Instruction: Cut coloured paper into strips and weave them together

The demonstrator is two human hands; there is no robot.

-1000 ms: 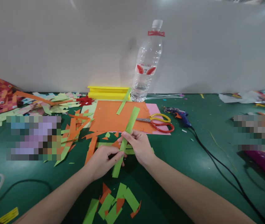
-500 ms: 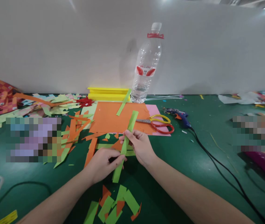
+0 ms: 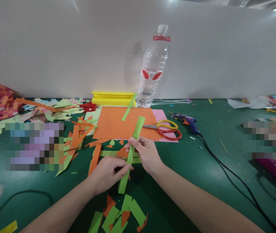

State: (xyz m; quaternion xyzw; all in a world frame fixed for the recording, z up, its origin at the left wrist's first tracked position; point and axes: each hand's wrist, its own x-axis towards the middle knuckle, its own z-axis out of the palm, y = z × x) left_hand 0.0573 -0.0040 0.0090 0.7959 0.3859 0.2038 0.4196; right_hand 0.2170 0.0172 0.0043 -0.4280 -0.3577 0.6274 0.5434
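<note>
A long green paper strip (image 3: 139, 127) is pinched in both hands and slants from upper right to lower left above the table. My left hand (image 3: 112, 171) grips its lower part between thumb and fingers. Higher up, my right hand (image 3: 144, 150) pinches the same strip near its middle. Just beyond lies an orange paper sheet (image 3: 113, 124) with pink paper (image 3: 160, 115) under its right side. Scissors (image 3: 168, 130) with one yellow and one red handle rest on these sheets, blades pointing left. Another green strip (image 3: 128, 108) lies across the far part of the orange sheet.
A water bottle (image 3: 152, 61) stands by the white wall, beside a folded yellow piece (image 3: 113, 97). A blue glue gun (image 3: 186, 120) trails a black cord at right. Orange and green scraps (image 3: 118, 213) lie near me, and more paper strips (image 3: 76, 139) are heaped at left.
Both hands and the green strip have shifted very slightly down and right in view. The hold on the strip looks the same, and the other things stay in place.
</note>
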